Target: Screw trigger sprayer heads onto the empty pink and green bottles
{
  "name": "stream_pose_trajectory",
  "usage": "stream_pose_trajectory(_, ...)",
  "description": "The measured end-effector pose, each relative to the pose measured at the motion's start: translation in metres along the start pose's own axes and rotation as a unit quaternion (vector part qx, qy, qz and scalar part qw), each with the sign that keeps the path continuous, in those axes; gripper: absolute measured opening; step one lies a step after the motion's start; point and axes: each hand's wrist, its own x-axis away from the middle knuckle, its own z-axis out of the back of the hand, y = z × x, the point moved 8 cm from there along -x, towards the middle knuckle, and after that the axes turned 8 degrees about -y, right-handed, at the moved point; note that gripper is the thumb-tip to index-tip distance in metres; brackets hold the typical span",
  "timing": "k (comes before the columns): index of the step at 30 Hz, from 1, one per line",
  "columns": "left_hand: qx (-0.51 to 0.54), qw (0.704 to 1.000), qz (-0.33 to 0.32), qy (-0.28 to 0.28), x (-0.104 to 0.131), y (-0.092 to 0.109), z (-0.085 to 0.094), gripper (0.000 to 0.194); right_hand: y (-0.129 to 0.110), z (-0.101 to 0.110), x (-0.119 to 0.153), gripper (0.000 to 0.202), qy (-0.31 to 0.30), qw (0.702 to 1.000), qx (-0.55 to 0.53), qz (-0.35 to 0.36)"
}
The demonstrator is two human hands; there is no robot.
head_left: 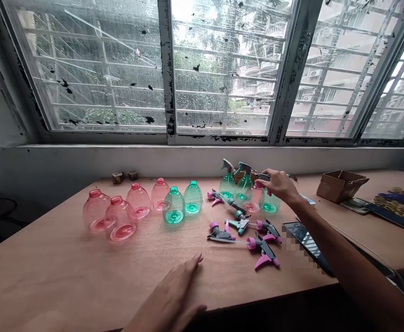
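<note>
At the back right of the table, my right hand (278, 184) is closed round the top of a pink spray bottle (253, 199); its grey nozzle pokes out past my fingers, which hide most of the head. Beside it stand green spray bottles (227, 184) with trigger heads fitted, and another green bottle (271, 204) sits partly behind my hand. My left hand (174, 288) is open over the front of the table, fingers stretched out, holding nothing. Between my hands lie several loose trigger heads, pink-and-grey ones (262, 251) and a teal-and-grey one (239, 223).
Several pink bottles (121, 219) and two green bottles (173, 205) stand without heads on the left. A phone-like dark screen (307, 242) lies under my right forearm. Farther right are a cardboard box (340, 186) and a dark tray (395, 219) of small items.
</note>
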Motion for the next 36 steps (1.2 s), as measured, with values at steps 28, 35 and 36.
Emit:
stream_pose_trajectory(28, -0.256, 0.903, 0.211, 0.273, -0.001, -0.073, 0.185, 0.063, 0.043, -0.083, 0.162, 0.040, 0.098, 0.984, -0.099, 0.111)
stream_pose_trajectory(35, -0.245, 0.906, 0.184, 0.293, 0.008, -0.069, 0.168, 0.049, 0.042, -0.093, 0.158, 0.037, 0.072, 0.982, -0.111, 0.138)
stream_pose_trajectory(36, -0.236, 0.908, 0.174, 0.298, 0.008, -0.065, 0.166, 0.048, 0.040, -0.093, 0.159, 0.038, 0.071, 0.981, -0.111, 0.144)
